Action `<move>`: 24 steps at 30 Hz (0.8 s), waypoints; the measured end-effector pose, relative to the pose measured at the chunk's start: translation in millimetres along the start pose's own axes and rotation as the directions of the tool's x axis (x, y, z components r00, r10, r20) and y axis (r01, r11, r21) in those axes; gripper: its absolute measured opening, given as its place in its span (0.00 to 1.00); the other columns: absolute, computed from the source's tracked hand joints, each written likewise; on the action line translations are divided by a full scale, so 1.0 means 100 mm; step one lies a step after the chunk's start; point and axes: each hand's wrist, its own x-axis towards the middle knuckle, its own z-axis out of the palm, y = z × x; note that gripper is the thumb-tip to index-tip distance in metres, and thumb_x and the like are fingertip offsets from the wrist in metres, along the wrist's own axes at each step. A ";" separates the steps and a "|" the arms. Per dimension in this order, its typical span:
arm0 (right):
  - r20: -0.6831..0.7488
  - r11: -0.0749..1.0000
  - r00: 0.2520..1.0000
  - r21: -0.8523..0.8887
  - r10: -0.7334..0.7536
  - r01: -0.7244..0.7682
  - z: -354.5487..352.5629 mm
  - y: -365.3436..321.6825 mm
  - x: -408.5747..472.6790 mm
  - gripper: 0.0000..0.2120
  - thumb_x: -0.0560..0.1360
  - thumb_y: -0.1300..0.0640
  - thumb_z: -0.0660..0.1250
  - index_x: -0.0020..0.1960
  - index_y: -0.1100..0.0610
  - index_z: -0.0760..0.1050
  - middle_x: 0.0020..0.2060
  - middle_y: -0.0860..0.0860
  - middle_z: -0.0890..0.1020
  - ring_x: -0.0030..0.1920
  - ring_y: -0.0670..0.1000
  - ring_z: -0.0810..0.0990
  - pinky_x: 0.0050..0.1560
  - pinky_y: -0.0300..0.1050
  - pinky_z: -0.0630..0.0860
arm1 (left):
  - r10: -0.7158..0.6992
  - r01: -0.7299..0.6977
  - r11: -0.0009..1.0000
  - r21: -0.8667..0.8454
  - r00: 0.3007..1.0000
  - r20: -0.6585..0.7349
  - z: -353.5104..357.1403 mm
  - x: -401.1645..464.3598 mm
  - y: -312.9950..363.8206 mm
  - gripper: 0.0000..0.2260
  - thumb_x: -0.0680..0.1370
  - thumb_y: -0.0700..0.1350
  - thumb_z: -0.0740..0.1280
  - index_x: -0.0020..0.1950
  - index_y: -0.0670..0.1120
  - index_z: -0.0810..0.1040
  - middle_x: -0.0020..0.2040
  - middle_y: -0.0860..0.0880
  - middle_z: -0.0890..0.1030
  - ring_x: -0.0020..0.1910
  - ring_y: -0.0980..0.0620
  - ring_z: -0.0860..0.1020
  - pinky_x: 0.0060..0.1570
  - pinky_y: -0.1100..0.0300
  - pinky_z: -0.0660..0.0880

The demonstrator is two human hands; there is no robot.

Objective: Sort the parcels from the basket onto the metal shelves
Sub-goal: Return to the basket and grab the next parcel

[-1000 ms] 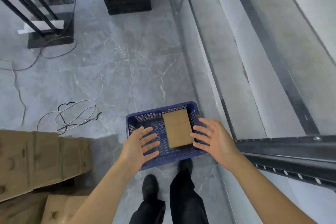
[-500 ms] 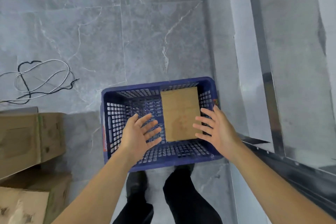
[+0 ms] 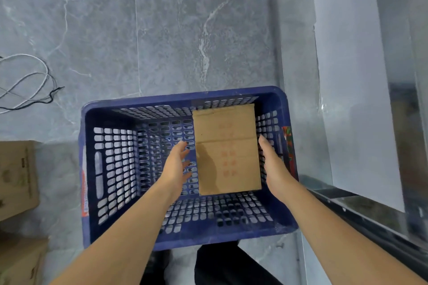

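Note:
A blue perforated plastic basket (image 3: 108,169) stands on the grey floor right below me. One flat brown cardboard parcel (image 3: 228,146) lies in its right half, against the right wall. My left hand (image 3: 177,165) is inside the basket, open, just left of the parcel's left edge. Open as well, my right hand (image 3: 272,164) is at the parcel's right edge, between it and the basket wall. Neither hand clearly grips the parcel. The metal shelves (image 3: 370,210) run along the right, with a dark rail near my right forearm.
Cardboard boxes (image 3: 16,178) are stacked at the left edge. Loose white and black cables (image 3: 25,83) lie on the floor at upper left. My dark shoes and trouser legs (image 3: 222,264) stand just behind the basket. A pale wall panel (image 3: 347,65) rises behind the shelves.
I have bent lower, so the basket looks much bigger. Both hands dropped from above the rim into the basket and turned edge-on at either side of the parcel.

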 end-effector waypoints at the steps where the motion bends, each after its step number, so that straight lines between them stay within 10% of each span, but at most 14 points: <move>1: -0.007 1.000 1.000 0.007 0.018 -0.018 0.00 0.04 0.08 0.39 0.76 0.26 0.56 0.83 0.39 0.55 0.84 0.46 0.60 0.82 0.52 0.59 0.82 0.63 0.53 | -0.015 0.015 1.000 0.016 1.000 0.003 0.02 0.07 -0.04 0.26 0.86 0.59 0.55 0.83 0.52 0.62 0.84 0.48 0.63 0.81 0.42 0.63 0.78 0.38 0.61; 12: -0.021 0.993 0.996 -0.075 0.084 -0.085 0.02 0.11 0.06 0.33 0.81 0.30 0.55 0.82 0.40 0.60 0.82 0.48 0.65 0.81 0.53 0.64 0.82 0.63 0.57 | -0.085 0.066 0.992 0.109 0.979 0.184 -0.09 0.01 -0.21 0.25 0.85 0.65 0.49 0.75 0.56 0.73 0.73 0.53 0.75 0.70 0.45 0.75 0.69 0.41 0.72; 24: 0.126 0.989 0.982 -0.023 -0.143 0.147 0.22 -0.92 -2.20 0.32 0.83 0.40 0.62 0.84 0.41 0.55 0.81 0.40 0.62 0.80 0.47 0.61 0.83 0.59 0.54 | 0.079 -0.090 0.994 0.054 0.981 0.178 -0.90 -2.08 0.61 0.15 0.86 0.46 0.57 0.61 0.60 0.81 0.50 0.56 0.89 0.46 0.51 0.88 0.41 0.55 0.85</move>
